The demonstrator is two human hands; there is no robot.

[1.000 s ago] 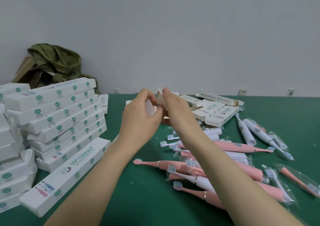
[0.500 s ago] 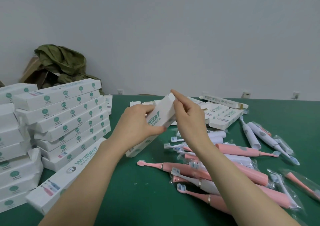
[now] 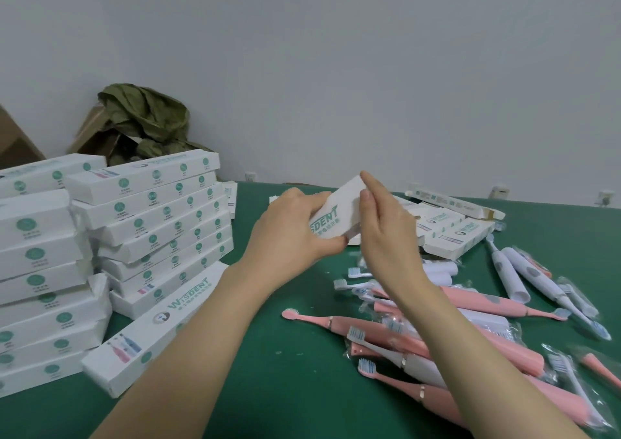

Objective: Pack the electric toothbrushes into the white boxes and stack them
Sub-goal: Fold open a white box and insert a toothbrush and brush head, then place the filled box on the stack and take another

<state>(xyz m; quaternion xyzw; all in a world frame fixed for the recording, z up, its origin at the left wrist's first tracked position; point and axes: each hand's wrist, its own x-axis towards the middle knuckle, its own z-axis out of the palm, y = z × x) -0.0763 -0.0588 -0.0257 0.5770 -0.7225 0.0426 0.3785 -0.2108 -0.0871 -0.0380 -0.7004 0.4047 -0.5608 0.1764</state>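
So a second ago both hands were bunched up at the end of the white box (image 3: 331, 217), which faced end-on. Now it's turned sideways and tilted up, so the green WISDENT print shows. The left hand (image 3: 295, 227) grips it from the lower side with fingers curled round it, and that hand hides the bottom end. The right hand (image 3: 386, 233) pinches the top end between forefinger and thumb. The box is up off the green worktop (image 3: 268, 388), roughly mid-frame.

Around it: the stack of packed boxes (image 3: 151, 210) sits on the left, maybe seven high, with more stacks beside it cut off by the frame edge. One loose box (image 3: 158, 324) lies flat in front of the stack, partly under the left forearm. Behind the hands are the open boxes (image 3: 460, 233), three or four, hard to say. The right forearm crosses over the pink toothbrushes (image 3: 369, 331); I count at least four, some in clear bags. Two white toothbrushes (image 3: 510, 277) lie off to the right. A crumpled green bag (image 3: 144, 119) sits by the wall.
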